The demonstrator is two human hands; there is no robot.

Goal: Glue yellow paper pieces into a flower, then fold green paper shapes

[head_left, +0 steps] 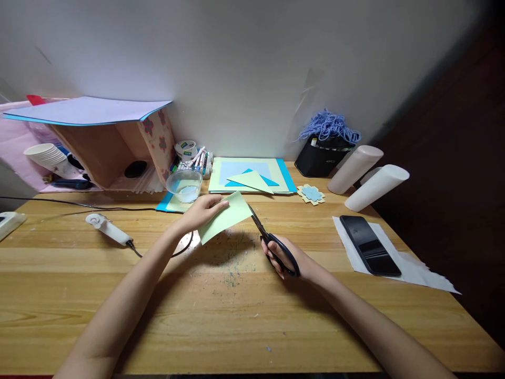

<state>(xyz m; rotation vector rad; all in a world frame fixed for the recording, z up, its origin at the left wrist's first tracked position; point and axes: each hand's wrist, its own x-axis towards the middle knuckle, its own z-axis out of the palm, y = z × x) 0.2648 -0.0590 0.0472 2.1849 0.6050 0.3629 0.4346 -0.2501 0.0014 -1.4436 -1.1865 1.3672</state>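
Note:
My left hand pinches a piece of pale green paper by its left side, thumb on top, above the table. In my right hand is a pair of black-handled scissors, my fingers through the handles. The scissors' tips point up and left and meet the paper's right corner; whether the blades have cut into it I cannot tell. Behind the hands lies a stack of coloured sheets with a pale green triangle and a blue piece on top. A flower-shaped paper cutout lies to their right.
A clear plastic bowl and several markers stand at back left, beside an open box. A white glue gun trails a cable leftward. At right are a phone, two white rolls and a black holder with blue yarn.

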